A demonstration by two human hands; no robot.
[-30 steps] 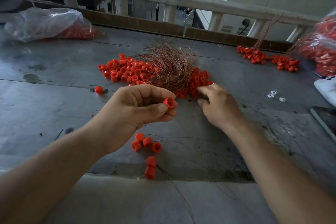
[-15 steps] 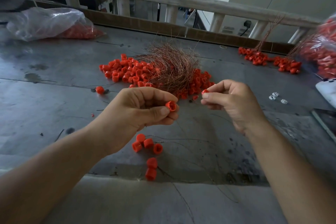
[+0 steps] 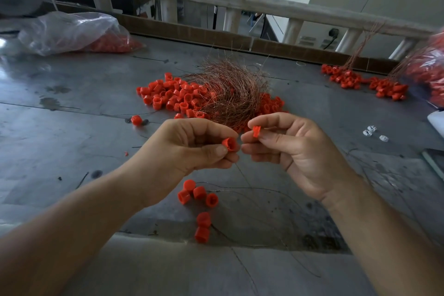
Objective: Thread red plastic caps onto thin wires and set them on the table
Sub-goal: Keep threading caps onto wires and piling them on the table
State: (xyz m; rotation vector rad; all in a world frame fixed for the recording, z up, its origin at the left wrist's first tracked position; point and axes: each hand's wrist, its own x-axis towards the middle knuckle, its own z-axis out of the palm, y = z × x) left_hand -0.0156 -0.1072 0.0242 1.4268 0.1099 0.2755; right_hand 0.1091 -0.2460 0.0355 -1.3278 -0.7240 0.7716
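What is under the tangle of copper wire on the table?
Red caps spread out from beneath the wire tangle on both sides. How many lie under its dense middle is hidden.

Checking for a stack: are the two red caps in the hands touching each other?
Apart. Head view: the left cap, in the left hand, and the right cap, in the right hand, have fingertips between them.

soft dim daylight from behind, wide-angle edge bending, blurred right margin

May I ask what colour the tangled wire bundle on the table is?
The wire bundle is coppery brown, clearest in the head view.
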